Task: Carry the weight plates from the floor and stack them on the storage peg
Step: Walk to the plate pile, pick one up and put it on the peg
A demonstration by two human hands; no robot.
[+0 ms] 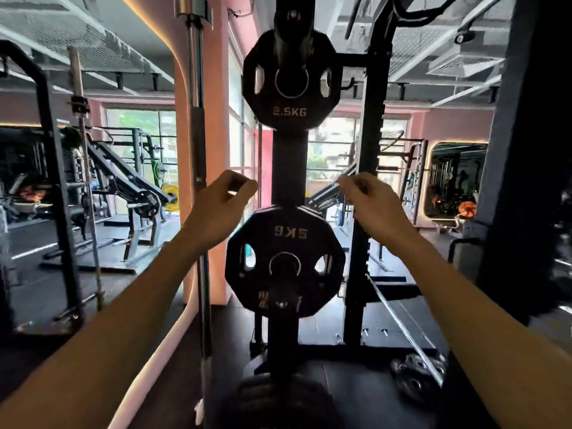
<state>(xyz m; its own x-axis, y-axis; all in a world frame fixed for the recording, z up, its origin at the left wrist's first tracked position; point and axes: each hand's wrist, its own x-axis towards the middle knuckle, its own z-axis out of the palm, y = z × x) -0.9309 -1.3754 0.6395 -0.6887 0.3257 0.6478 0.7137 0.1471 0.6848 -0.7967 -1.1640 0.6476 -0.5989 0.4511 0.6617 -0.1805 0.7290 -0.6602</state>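
Dead centre of the frame, the rack upright is holding two plates on its pegs, so I'm reckoning this job is partly done: the 5KG plate is sitting on the lower storage peg just below my hands, printed side upside down, and the 2.5KG plate is hanging on the peg up in the upper middle. I'm holding nothing right now. My left hand is hovering left of the upright with the fingers loosely curled around nothing, and my right hand is doing the same on the right side, both just above the 5KG plate and not touching it. What's left, I think: there's one more plate on the floor down in the lower right of the frame, lying near the base of the rack with a silver bar crossing over it. There's also a dark round thing at the bottom centre, maybe another plate, but it's too blurry for me to say.
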